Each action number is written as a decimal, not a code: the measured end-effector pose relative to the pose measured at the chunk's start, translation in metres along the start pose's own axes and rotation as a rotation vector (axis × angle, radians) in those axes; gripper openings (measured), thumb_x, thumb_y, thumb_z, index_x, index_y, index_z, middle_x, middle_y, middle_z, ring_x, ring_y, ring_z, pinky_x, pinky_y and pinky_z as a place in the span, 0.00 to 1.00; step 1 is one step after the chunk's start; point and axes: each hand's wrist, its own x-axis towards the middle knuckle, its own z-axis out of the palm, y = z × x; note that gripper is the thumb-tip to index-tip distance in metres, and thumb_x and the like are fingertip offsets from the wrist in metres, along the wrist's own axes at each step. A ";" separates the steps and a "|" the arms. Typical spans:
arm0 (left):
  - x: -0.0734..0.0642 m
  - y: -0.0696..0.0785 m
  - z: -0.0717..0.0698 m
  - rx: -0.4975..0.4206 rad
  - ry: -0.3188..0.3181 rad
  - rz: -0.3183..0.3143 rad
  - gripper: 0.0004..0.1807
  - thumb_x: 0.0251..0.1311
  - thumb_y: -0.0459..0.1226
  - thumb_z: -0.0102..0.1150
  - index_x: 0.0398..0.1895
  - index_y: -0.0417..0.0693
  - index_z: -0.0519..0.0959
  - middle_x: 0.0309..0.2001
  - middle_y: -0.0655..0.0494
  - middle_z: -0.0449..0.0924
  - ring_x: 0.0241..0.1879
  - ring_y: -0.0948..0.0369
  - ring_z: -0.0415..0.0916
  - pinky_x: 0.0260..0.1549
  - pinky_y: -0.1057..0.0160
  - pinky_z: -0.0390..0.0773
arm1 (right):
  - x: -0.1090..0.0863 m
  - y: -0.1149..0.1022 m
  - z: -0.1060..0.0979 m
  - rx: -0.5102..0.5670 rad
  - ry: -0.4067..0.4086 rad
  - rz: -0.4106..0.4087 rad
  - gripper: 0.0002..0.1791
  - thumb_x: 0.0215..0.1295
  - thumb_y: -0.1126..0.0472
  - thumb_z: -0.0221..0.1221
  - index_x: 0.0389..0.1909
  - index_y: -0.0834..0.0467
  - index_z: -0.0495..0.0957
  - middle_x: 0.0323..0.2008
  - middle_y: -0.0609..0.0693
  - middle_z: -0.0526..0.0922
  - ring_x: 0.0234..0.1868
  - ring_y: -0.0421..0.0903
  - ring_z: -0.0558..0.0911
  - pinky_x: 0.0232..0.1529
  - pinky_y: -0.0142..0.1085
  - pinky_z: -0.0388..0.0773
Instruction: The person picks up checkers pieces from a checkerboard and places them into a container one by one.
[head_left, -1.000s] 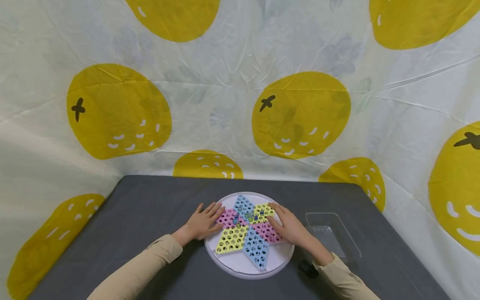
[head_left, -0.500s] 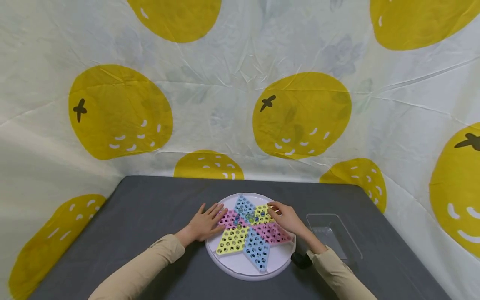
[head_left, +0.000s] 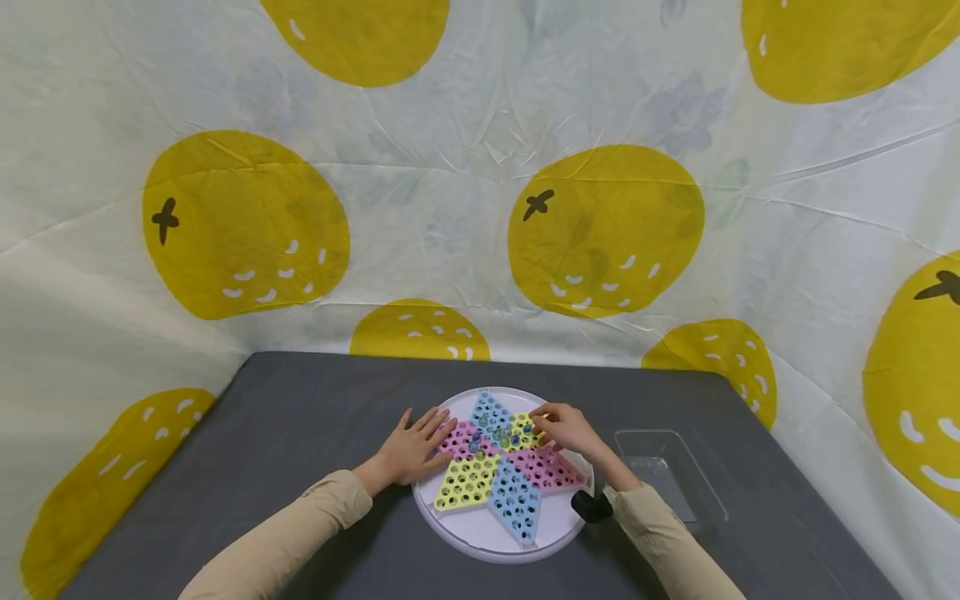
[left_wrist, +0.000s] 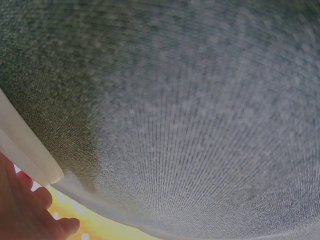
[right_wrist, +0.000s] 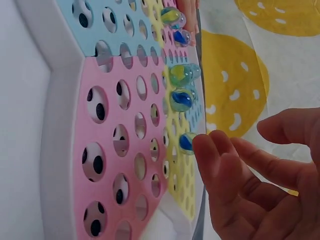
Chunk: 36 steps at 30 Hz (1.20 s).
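A round white Chinese checkers board point(head_left: 450, 529) bears a pink, yellow and blue star full of holes. My left hand point(head_left: 411, 446) rests spread on its left rim, fingertips at the pink point; the left wrist view catches only part of that hand point(left_wrist: 30, 212). Over the yellow point at the far right is my right hand point(head_left: 566, 429), its fingers loosely bent. In the right wrist view its fingertips come right up to a blue swirled marble point(right_wrist: 186, 143) seated on the board. Several more glass marbles point(right_wrist: 181, 100) sit around the star's middle and far side.
To the right of the board a clear plastic box point(head_left: 667, 475) stands on the dark grey tabletop point(head_left: 322, 417). A black wrist device point(head_left: 591, 506) hangs by the right cuff. Behind the table rises a white cloth point(head_left: 420, 242) with yellow fruit prints.
My right hand has lifted from the board's right side and drawn inward, its fingers bending toward the blue marble. The left hand keeps its place on the rim.
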 end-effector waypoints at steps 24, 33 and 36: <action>0.003 -0.002 0.003 0.021 -0.021 -0.027 0.34 0.63 0.57 0.35 0.69 0.52 0.53 0.70 0.51 0.52 0.69 0.50 0.47 0.60 0.37 0.47 | 0.019 0.017 0.014 0.026 0.024 0.202 0.14 0.58 0.58 0.57 0.43 0.61 0.77 0.24 0.52 0.82 0.16 0.41 0.76 0.18 0.33 0.72; 0.003 -0.002 0.004 0.010 -0.017 -0.027 0.34 0.63 0.57 0.36 0.69 0.52 0.53 0.70 0.50 0.51 0.69 0.49 0.47 0.60 0.37 0.46 | 0.023 0.018 0.014 0.034 0.013 0.214 0.12 0.56 0.59 0.60 0.40 0.59 0.77 0.21 0.52 0.80 0.13 0.39 0.74 0.15 0.31 0.70; 0.004 -0.002 0.003 0.005 -0.022 -0.031 0.34 0.63 0.57 0.36 0.69 0.52 0.53 0.70 0.51 0.51 0.69 0.49 0.46 0.61 0.37 0.46 | 0.023 0.020 0.014 0.036 0.016 0.213 0.11 0.56 0.60 0.60 0.39 0.59 0.77 0.20 0.52 0.80 0.13 0.39 0.75 0.14 0.31 0.70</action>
